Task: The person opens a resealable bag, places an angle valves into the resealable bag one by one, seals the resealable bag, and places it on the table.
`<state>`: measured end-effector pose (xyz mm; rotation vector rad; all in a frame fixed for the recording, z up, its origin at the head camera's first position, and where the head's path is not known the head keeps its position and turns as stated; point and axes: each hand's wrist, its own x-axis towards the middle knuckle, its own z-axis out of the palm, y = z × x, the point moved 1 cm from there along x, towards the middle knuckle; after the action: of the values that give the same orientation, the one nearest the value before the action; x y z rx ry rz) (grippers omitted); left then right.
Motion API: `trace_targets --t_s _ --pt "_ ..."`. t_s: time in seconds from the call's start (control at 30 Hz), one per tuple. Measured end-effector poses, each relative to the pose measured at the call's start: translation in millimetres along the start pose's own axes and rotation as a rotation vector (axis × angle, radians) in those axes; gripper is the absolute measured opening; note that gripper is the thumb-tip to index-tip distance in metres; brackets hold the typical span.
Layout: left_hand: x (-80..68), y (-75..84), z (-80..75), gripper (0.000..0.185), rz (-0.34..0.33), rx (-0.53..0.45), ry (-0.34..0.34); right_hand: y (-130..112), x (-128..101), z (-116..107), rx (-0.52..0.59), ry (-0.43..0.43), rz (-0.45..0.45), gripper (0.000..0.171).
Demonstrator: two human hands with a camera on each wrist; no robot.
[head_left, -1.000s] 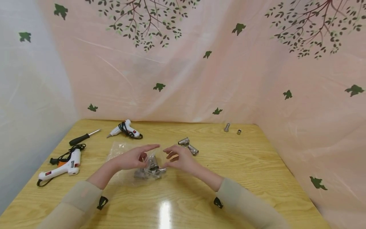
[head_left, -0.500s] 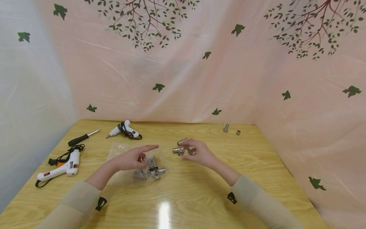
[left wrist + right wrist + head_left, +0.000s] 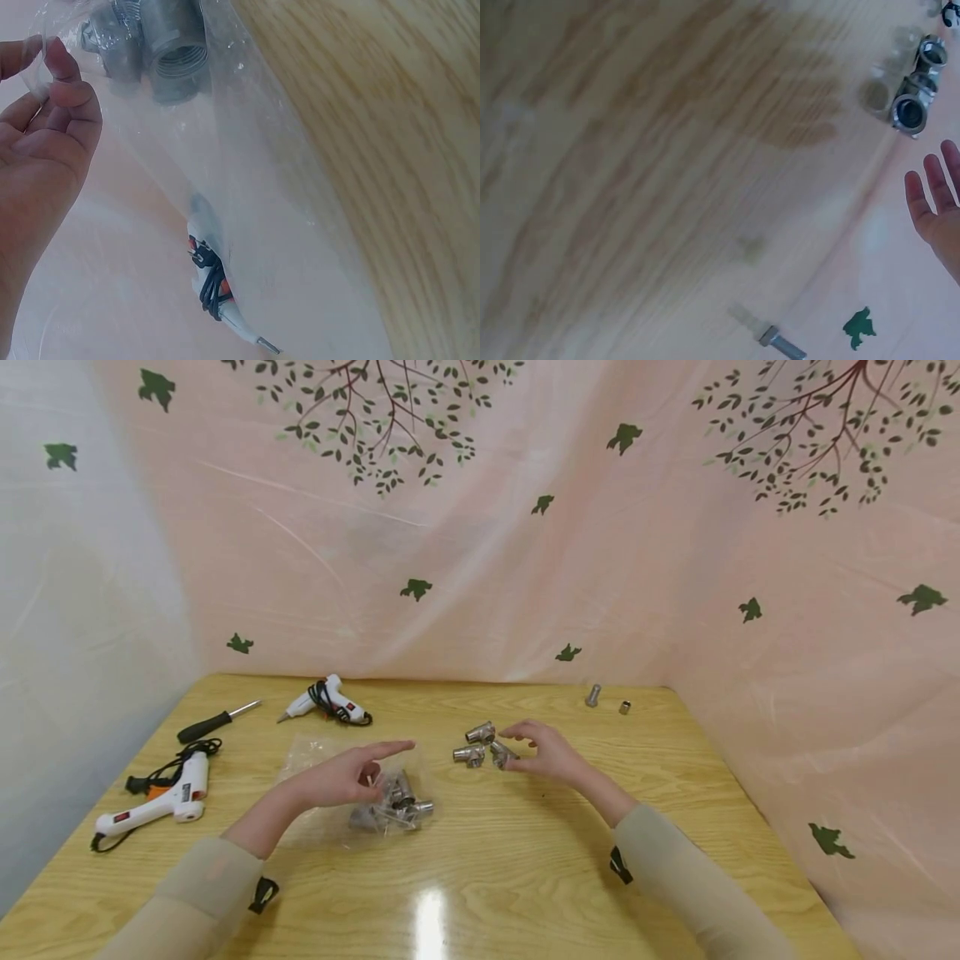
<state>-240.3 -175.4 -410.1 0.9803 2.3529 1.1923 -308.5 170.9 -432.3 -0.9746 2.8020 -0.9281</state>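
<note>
My left hand (image 3: 372, 768) pinches the edge of a clear plastic bag (image 3: 309, 752) between thumb and fingers, index finger stretched out. In the left wrist view the left hand (image 3: 54, 81) holds the film of the bag (image 3: 247, 195), and threaded metal fittings (image 3: 177, 51) lie inside it. Those bagged fittings (image 3: 393, 806) rest on the wooden table (image 3: 525, 877). My right hand (image 3: 525, 745) hovers with relaxed fingers just right of three loose metal fittings (image 3: 480, 733), holding nothing. The right wrist view shows straight fingers (image 3: 932, 196) apart from the fittings (image 3: 913, 101).
Two white glue guns (image 3: 161, 797) (image 3: 330, 700) and a black-handled screwdriver (image 3: 213, 722) lie at the left. A bolt (image 3: 594, 695) and a nut (image 3: 626, 707) sit at the back right; the bolt (image 3: 776, 342) also shows in the right wrist view. Pink printed sheeting walls the table.
My right hand went from the bag out to the right, put a fitting down by the loose ones and let go. The left hand stayed on the bag.
</note>
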Motion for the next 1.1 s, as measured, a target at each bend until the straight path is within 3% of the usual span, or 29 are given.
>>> trace_targets --t_s 0.2,0.4,0.83,1.1 --pt "-1.0 0.5 0.0 0.078 -0.026 -0.006 -0.004 12.7 6.0 4.9 -0.045 -0.057 0.038 0.042" --pt "-1.4 0.1 0.1 0.078 -0.018 -0.007 -0.004 20.8 9.2 8.6 -0.009 -0.096 0.052 0.032" --pt "-1.2 -2.0 -0.3 0.078 -0.030 -0.002 -0.006 28.1 10.3 7.6 0.015 -0.090 0.084 0.023" --pt "-2.2 -3.7 -1.1 0.079 -0.045 0.003 -0.001 23.9 9.0 0.4 -0.036 -0.037 0.000 0.019"
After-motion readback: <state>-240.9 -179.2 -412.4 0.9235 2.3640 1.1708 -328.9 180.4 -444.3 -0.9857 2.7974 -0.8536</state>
